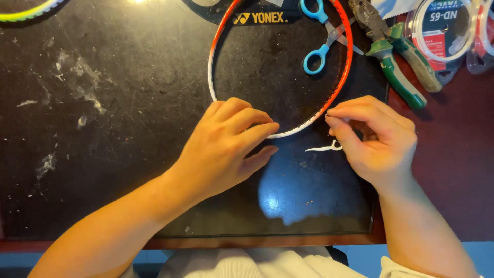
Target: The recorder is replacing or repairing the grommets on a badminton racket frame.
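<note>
On the scuffed black worktop (103,154), my left hand (226,144) pinches the unstrung racket frame (342,77); my right hand (378,136) pinches a white string scrap (323,148), scissors (321,36) beyond

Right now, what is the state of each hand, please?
Left hand: fingers closed around the racket frame, holding it.
Right hand: fingertips pinched on a small white strip.

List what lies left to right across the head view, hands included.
Left hand on the racket frame → blue-handled scissors → right hand pinching a small white strip → green-handled pliers → string reel.
</note>
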